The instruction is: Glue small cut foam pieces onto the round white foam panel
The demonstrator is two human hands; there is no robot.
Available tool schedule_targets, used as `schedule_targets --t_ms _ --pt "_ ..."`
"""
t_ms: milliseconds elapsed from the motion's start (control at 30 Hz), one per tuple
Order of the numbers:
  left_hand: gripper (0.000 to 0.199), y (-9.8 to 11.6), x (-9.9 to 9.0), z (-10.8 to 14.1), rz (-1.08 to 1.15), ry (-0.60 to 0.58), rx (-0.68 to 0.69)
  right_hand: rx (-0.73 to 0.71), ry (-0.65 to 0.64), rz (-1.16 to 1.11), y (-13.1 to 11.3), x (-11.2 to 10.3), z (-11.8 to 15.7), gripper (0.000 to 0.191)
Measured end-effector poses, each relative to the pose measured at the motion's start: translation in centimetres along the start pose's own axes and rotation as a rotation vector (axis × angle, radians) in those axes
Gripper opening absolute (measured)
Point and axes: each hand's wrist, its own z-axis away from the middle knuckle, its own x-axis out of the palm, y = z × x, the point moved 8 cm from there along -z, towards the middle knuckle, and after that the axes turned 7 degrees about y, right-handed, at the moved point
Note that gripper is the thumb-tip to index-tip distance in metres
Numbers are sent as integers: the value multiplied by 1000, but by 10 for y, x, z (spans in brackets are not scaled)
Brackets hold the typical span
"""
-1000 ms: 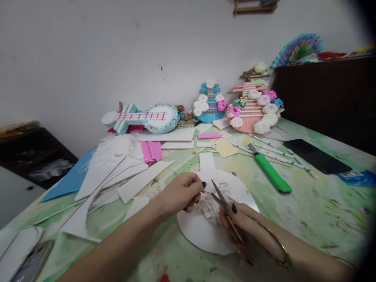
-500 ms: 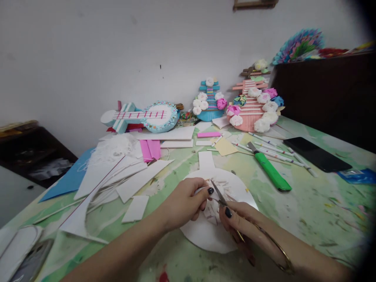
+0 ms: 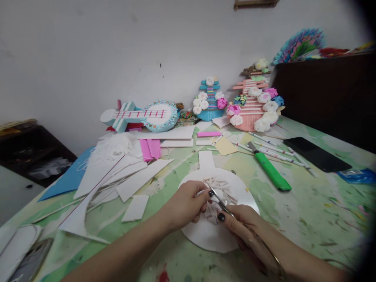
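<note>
My left hand (image 3: 188, 203) pinches a small white piece, mostly hidden by the fingers, above a round white board (image 3: 205, 239) with a short neck. Small scissors (image 3: 219, 199) are in my right hand (image 3: 245, 229), their blades pointing up and left, right at my left fingertips. Whether the blades touch the white piece is too small to tell. Under both hands, a heap of thin pale snippets (image 3: 223, 188) lies on the board.
Beyond the board lie a green cutter (image 3: 272, 170), a black phone (image 3: 317, 154), marked white sticks (image 3: 276, 150) and a yellow paper (image 3: 225, 146). White offcuts (image 3: 135, 208) spread leftward. Decorated instrument models (image 3: 160, 115) stand along the wall.
The scissors have come down slightly, and their blades look closer together at my left fingertips. My right hand has shifted a little; my left hand is nearly still.
</note>
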Motion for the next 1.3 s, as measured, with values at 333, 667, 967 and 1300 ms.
schedule_targets --t_ms 333,667,967,1300 --pt "22 0 2 -3 67 -8 10 239 -71 -162 36 16 -4 49" --pt "4 10 -8 -2 475 135 27 -23 -28 -199 10 -3 -4 45" --pt "19 14 1 4 491 141 101 -158 -16 -110 -6 -7 4 36" --pt "20 9 26 9 500 57 74 -139 -45 -112 -4 0 3 39"
